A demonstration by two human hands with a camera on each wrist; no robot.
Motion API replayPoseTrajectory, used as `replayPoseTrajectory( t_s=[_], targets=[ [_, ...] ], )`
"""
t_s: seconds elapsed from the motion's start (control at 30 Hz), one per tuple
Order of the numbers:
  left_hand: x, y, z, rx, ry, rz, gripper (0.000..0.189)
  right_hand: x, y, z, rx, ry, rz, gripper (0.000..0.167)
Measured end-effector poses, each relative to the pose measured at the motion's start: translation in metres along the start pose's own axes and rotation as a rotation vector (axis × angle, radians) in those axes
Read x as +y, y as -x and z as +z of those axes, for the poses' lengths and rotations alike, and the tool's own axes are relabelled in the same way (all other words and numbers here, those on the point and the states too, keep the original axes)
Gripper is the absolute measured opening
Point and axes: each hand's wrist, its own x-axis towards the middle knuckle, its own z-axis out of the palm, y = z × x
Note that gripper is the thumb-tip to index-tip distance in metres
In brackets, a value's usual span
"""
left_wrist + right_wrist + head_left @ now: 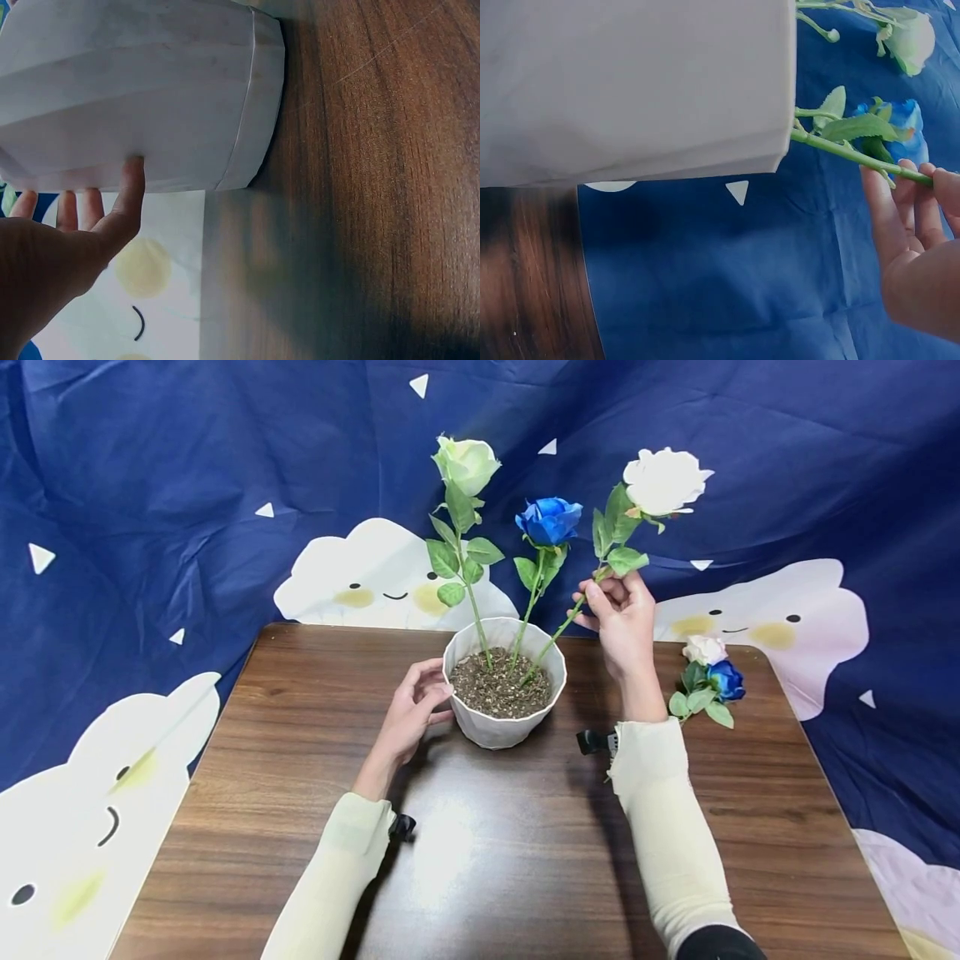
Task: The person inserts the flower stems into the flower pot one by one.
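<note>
A white rose (pixel 667 482) leans right, its green stem rising from the soil in a white pot (pixel 504 731). My right hand (pixel 622 614) pinches that stem just below the leaves; in the right wrist view, the fingers of my right hand (pixel 922 247) lie against it. My left hand (pixel 411 710) touches the pot's left side. The left wrist view has the left hand (pixel 82 247) with its digits spread against the faceted wall, some fingertips hidden. A pale green rose (pixel 467 466) and a blue rose (pixel 550 522) also stand in the soil (pixel 498 689).
On the brown wooden table (pixel 300 760), a blue flower (pixel 725 681) and a pinkish-white flower (pixel 705 650) lie beyond my right forearm, their stems partly hidden. A dark blue cloth (pixel 225 443) with smiling clouds hangs behind the table.
</note>
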Motion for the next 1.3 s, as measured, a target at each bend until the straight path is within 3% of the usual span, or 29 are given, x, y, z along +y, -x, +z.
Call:
replayPoseTrajectory(
  t_s=[0.4,0.93,1.17,1.3],
  targets=[
    [-0.001,0.0,-0.001,-0.003,-0.006,-0.001,0.05,0.008,-0.003,0.014,-0.102,0.001,0.048,0.006],
    [-0.003,0.0,-0.002,-0.005,-0.001,-0.004,0.05,0.022,0.001,0.03,-0.193,0.136,0.053,0.008],
    [-0.002,-0.001,-0.003,-0.005,-0.002,0.002,0.049,0.027,0.001,0.039,-0.23,0.228,-0.019,0.02],
    [-0.001,0.0,-0.002,-0.009,-0.007,0.001,0.05,0.031,0.001,0.043,-0.254,0.241,-0.019,0.022]
  ],
)
